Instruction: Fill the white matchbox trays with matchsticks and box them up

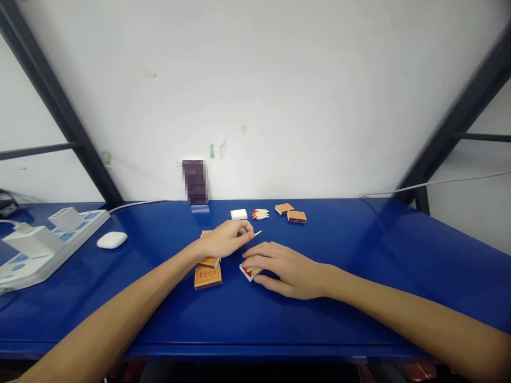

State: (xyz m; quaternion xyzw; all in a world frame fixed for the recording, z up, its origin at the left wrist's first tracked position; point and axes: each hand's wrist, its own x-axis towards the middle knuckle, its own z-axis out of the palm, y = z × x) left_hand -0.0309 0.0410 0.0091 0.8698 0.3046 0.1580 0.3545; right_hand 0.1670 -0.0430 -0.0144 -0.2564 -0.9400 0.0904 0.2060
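My left hand [227, 239] is closed in a pinch on a single matchstick [257, 233], whose tip sticks out to the right. My right hand [285, 266] lies over an open matchbox tray [249, 272] with red-headed matches in it, fingers curled on it. An orange matchbox [207, 276] lies flat just left of the tray, and another matchbox [209, 261] sits under my left wrist. Everything rests on a blue table [359, 266].
Further back lie a white box tray [238, 214], a small pile of loose matches [260, 214] and two brown matchboxes [290, 213]. At the left are a white power strip [43, 242] with chargers and a white earbud case [112, 240]. A white wall stands behind.
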